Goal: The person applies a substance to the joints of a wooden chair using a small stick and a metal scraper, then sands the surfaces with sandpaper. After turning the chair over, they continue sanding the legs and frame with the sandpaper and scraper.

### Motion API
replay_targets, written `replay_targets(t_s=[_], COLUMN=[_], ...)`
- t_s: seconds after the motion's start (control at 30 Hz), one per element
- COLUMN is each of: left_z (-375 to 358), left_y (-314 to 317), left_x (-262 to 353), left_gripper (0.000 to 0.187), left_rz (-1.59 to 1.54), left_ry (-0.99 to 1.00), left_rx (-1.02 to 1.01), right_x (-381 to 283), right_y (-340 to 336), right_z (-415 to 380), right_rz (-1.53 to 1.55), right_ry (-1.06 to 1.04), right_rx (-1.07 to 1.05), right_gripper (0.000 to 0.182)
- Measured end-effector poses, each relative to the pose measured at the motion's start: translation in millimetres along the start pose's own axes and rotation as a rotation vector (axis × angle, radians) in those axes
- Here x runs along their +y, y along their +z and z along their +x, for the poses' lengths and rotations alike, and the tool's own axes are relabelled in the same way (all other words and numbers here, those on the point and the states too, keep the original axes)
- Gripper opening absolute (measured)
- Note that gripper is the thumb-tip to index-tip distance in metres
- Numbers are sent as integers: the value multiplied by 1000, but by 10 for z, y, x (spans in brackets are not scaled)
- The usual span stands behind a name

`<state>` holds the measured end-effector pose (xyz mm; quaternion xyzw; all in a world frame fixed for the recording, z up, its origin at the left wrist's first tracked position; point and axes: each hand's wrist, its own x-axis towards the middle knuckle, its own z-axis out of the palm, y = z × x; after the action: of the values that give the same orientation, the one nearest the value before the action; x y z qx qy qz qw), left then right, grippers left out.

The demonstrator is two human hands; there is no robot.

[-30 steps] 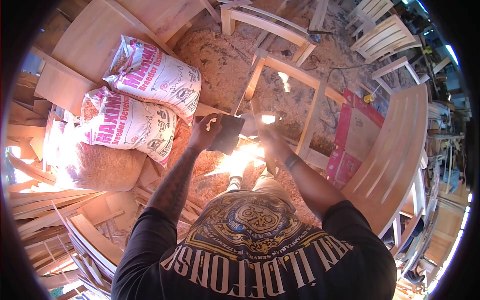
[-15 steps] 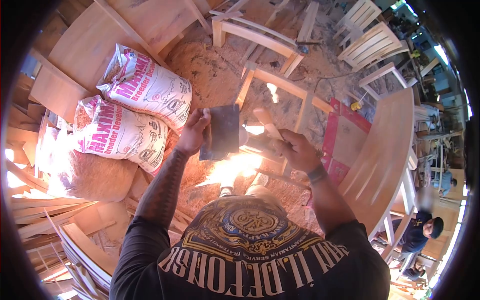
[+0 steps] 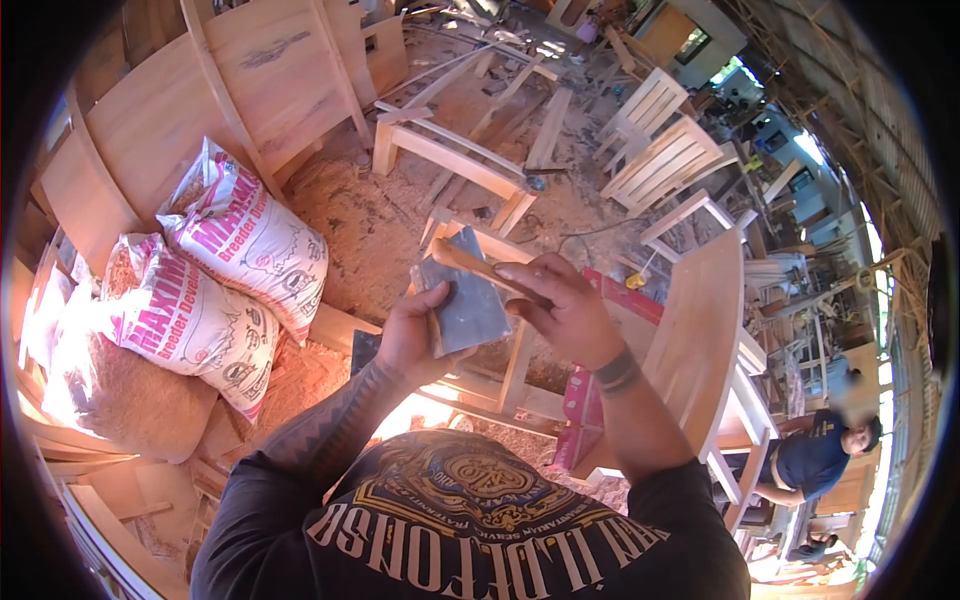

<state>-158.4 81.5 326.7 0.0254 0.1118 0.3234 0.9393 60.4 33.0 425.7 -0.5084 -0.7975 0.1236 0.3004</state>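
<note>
My left hand [image 3: 410,335] grips a flat grey rectangular plate [image 3: 470,322], thumb on its face and the other fingers behind it. Held in my right hand [image 3: 560,300] is a slim wooden stick with a rounded, wider end [image 3: 452,256]. The stick lies slantwise across the top of the plate, overlapping it in this view. A dark flat piece [image 3: 365,348] shows just beyond my left wrist. Beyond my hands stands a bare wooden frame [image 3: 515,365].
Two printed sacks [image 3: 255,245] of shavings lean at the left by curved wooden panels [image 3: 270,90]. A long wooden bench [image 3: 690,325] stands at the right, slatted chair parts [image 3: 665,165] farther back. Another person [image 3: 815,455] is at the far right. Sawdust covers the floor.
My view has tilted up and turned. The plate now shows a lighter grey face, and the wooden stick has come over it, pointing left instead of up.
</note>
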Motion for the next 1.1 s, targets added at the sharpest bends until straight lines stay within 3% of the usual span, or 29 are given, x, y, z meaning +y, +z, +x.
replay_targets(t_s=[0.1,0.23,0.57,0.67,0.8,0.87,0.97,1.1], left_z=[44,128,320,338,385,381,366,271], left_y=[113,160,195,327,423,514,433,337], left_x=[5,-10,-57,-128,-207,-226,-178,-111], left_gripper=[38,36,39,39,39,35,35,38], left_rz=[67,170,53,-48,-174,-179,-159,-138], left_ry=[-24,-23,-187,-251,-330,-307,-267,-180], left_rx=[-51,-58,-199,-273,-386,-322,-299,-219], right_x=[54,22,-279,-273,-206,-100,-163,-186], right_y=[154,194,-933,-1086,-692,-390,-219,-433], right_z=[-188,-419,-660,-523,-376,-417,-465,-618], right_rz=[150,2,-358,-298,54,213,199,20], right_ry=[157,136,159,95,161,184,184,198], right_rx=[101,239,-51,23,172,247,290,106], right_gripper=[56,55,56,54,47,44,42,45])
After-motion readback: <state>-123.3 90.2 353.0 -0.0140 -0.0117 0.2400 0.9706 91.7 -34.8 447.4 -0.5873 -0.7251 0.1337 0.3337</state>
